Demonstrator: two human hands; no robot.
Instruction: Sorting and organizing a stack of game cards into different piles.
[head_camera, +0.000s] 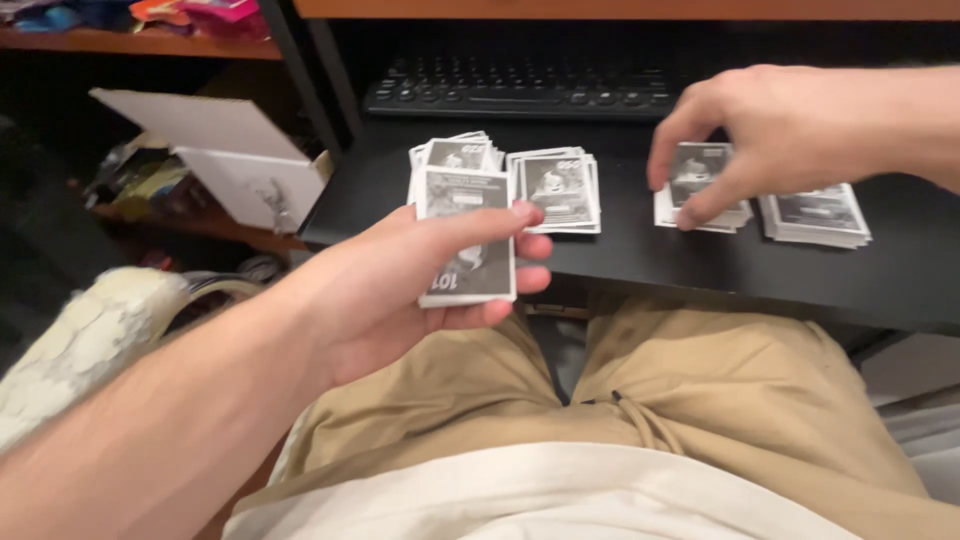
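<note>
The left hand (420, 275) is cupping a deck (467, 240) of grey cards over the lap, thumb across the top, fingers curled underneath. At two o'clock from it, the right hand (760, 130) is pinching down on the third pile (700, 190) on the black worktop (640, 260), fingertips on its top card. Two piles (505, 180) are sitting at twelve o'clock of the deck, a fourth pile (815, 215) at three o'clock of the third, a keyboard (520, 90) behind. I'd judge it best to be squaring each card flat on its pile, keeping the deck gripped firmly so nothing is slipping
</note>
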